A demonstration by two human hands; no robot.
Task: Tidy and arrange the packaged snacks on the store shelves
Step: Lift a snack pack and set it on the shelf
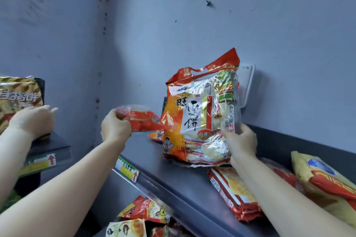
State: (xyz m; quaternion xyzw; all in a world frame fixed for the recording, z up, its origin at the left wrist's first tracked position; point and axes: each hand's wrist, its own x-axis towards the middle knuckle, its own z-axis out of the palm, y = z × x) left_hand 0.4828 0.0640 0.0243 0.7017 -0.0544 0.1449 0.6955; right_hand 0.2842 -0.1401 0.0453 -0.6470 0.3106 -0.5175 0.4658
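arms raised - left hand pinches a small red packet, right hand grips the upright bag.

Grey shelf under upright cracker bag, flat red packet, yellow packet.

A person's arms, seen from a head-worn camera: the left forearm and right forearm are bare along their whole visible length, full and smooth in outline, narrowing at the wrists. The left hand and right hand are bare too, with short, rounded fingers. A third arm, also bare, enters at the far left and ends in a far-left hand with longish pale nails; it possibly belongs to someone else.
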